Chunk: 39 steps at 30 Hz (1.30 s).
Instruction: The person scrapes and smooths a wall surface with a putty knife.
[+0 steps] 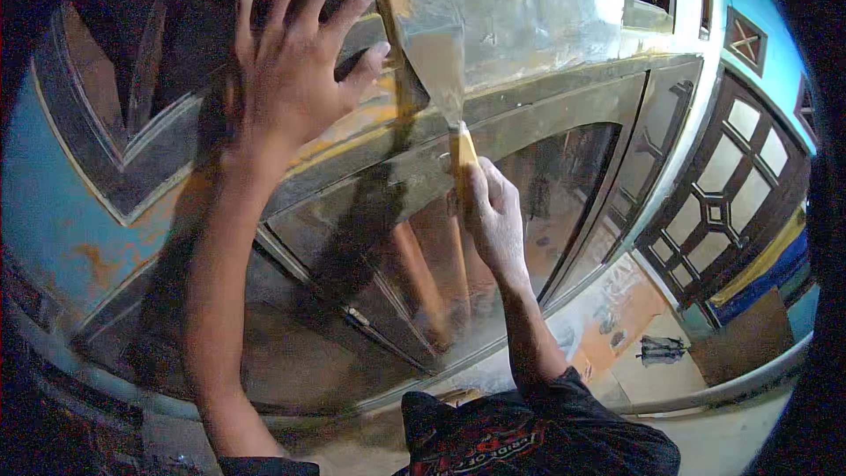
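Near the upper middle of the view: a yellow-handled putty knife (455, 110) with a flat, flaring, pale blade. Gripped in the right hand (498, 203), with the thumb laid along the lower handle and the fingers curled about it; blade uppermost, leaning slightly leftward, over a grey-white, smeared plaster wall (546, 13) (contact along the wide edge not certain from this angle). To the left of the blade and apart from it: the left hand (295, 79), raised, back toward the viewer, fingers and thumb spread wide. Impossible to tell whether pressed to the surface behind.

Farther left, a dark window frame of V-shaped wooden mouldings (167, 132), above a blue painted wall with orange-brown patches (66, 203). Beneath the knife blade, and behind the right hand, a brown-framed window with an arched glass pane (546, 115). Well off to the right, a dark wooden door with pale panes (736, 185). Along the lower edge, a black shirt with a printed motif (573, 441).
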Tool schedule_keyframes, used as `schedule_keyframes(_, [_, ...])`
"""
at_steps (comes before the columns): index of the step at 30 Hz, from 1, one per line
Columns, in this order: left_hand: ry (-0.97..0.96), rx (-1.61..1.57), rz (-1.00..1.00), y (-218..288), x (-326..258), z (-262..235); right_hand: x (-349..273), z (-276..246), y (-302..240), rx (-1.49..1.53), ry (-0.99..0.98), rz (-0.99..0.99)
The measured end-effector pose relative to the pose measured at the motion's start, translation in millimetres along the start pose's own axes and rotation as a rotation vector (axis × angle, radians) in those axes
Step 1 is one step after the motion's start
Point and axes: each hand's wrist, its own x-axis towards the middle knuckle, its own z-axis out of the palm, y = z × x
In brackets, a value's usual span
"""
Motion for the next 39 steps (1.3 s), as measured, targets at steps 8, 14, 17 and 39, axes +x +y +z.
schedule_keyframes(8, [0.639, -0.024, 0.141, -32.4, 26.4, 59.0, -49.7, 15.4, 8.7, 0.196, -0.044, 0.132])
schedule_keyframes(14, [0.17, 0.08, 0.099, -5.6, -4.7, 9.4, -19.0, -1.6, 9.3, 0.124, 0.029, 0.09])
schedule_keyframes(17, [0.153, 0.112, 0.093, -8.4, -8.3, 6.8, -31.0, 7.7, -0.9, 0.209, -0.037, 0.051])
schedule_keyframes(39, [0.127, 0.121, 0.186, -6.6, -0.8, 6.0, -27.2, 13.2, -45.8, 0.91, -0.333, 0.199])
